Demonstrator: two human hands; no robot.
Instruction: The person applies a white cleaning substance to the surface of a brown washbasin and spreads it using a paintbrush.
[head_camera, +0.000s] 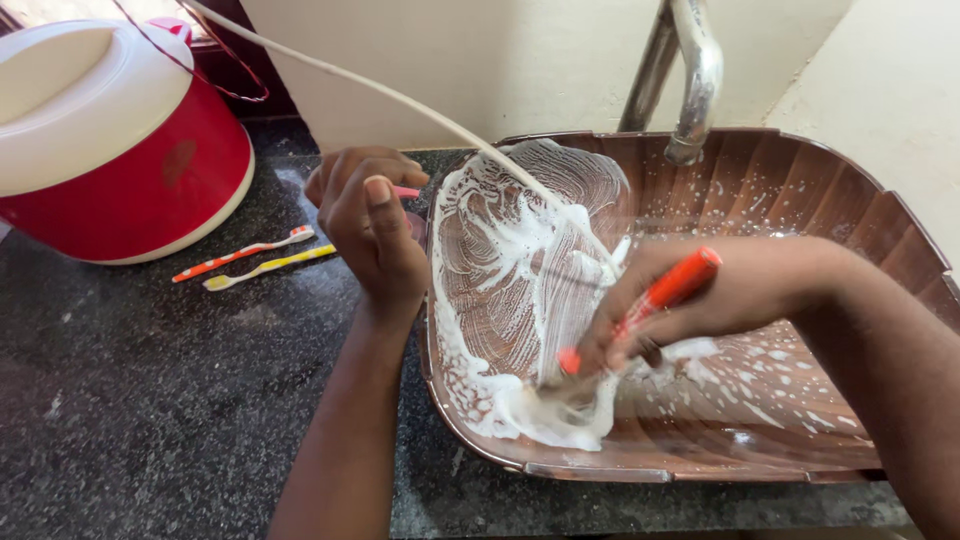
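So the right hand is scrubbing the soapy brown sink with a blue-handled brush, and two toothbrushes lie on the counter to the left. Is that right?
Not quite. The head view shows the brush in the right hand has an orange handle, not blue. The rest holds: the brown sink is foamy, and two toothbrushes lie on the counter to its left.

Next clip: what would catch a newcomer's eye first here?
The brown ribbed basin at right, its left side smeared with white foam, where the right hand grips an orange-handled brush. The left hand rests at the basin's rim. A red container with a white lid sits far left on the dark counter.
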